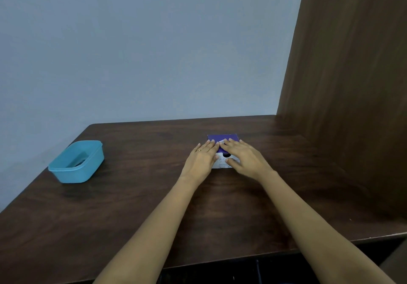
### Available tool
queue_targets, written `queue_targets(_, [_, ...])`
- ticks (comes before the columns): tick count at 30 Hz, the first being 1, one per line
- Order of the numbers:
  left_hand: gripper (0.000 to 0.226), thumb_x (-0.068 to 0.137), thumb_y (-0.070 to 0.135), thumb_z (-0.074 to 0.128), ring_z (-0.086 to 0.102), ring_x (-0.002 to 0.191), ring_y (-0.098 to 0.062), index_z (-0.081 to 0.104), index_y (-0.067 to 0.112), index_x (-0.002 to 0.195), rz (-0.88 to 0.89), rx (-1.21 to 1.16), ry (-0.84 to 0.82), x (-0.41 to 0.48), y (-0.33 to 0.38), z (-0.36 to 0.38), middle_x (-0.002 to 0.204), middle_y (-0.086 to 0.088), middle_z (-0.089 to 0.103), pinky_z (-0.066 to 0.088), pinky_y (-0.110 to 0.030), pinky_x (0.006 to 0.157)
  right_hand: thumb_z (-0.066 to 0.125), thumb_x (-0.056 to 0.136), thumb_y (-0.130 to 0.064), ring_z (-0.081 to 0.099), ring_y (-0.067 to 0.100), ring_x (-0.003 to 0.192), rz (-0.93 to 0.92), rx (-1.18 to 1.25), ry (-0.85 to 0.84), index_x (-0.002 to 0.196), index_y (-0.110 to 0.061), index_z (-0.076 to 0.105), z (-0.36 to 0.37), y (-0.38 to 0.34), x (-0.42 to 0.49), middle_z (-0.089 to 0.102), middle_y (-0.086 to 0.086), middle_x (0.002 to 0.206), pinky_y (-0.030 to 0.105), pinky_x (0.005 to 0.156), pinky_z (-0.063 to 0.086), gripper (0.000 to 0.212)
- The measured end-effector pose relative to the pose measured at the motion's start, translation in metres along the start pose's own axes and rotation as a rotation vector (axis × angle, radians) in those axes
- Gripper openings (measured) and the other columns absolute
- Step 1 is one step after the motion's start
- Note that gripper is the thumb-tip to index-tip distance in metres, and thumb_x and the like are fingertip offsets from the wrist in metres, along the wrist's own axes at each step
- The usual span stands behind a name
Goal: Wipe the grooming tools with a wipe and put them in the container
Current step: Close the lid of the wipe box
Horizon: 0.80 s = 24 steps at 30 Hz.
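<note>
Bare forearms (154, 228) stretched over the tabletop (132, 206) to a box of wipes (222, 138), the left hand (203, 158) and right hand (244, 158) both lying on it.

That purple-and-white box sat toward the far middle of the tabletop. Both hands were open and gripped nothing. Their fingers lay straight across the lid from either side, and the thumbs came down the white front by its dark opening, most likely to steady the light carton or close it up. No loose wipe showed. Well apart to the left stood the blue container (72, 174), uncovered so that tools could be dropped straight in. A dark shape (79, 162) lay on its floor, possibly a grooming tool, though it was too small to tell. A pale wall (154, 41) stood behind and a wooden panel (352, 85) closed off the right.
</note>
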<state>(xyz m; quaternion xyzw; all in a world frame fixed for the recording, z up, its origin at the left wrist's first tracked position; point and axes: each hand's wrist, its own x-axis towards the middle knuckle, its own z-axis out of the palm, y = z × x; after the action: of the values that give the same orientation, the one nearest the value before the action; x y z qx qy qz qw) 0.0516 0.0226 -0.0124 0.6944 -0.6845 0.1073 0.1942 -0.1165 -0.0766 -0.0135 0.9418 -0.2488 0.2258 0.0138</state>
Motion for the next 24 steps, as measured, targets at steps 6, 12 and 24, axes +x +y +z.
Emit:
queue_targets(6, [0.047,0.105,0.029,0.033,0.021,0.146,-0.013,0.028,0.017,0.150,-0.032,-0.026,0.014,0.001,0.002,-0.001,0.157,-0.002,0.028,0.013,-0.031,0.119,0.052,0.098,-0.027,0.026,0.012,0.144,0.040,0.078,0.002,0.148,-0.020,0.034,0.000,-0.003,0.001,0.036,-0.002,0.153,0.030,0.117,0.013,0.054])
queue_targets(12, [0.049,0.104,0.028,0.036,0.022,0.146,-0.013,0.029,0.015,0.150,-0.049,-0.055,0.048,-0.001,0.003,-0.003,0.156,-0.003,0.030,0.014,-0.032,0.119,0.065,0.089,-0.027,0.026,0.013,0.144,0.074,0.189,0.049,0.145,-0.020,0.039,-0.003,-0.003,0.002,0.037,0.000,0.152,0.023,0.116,0.007,0.063])
queue_targets(24, [0.053,0.102,0.033,0.038,0.023,0.146,-0.017,0.028,0.012,0.150,-0.160,-0.117,0.054,-0.026,-0.019,-0.004,0.156,-0.007,0.031,0.020,-0.034,0.119,0.069,0.085,-0.027,0.010,0.023,0.147,0.279,0.300,0.032,0.145,-0.027,0.038,0.006,-0.018,0.000,0.019,0.000,0.159,0.042,0.115,0.023,0.068])
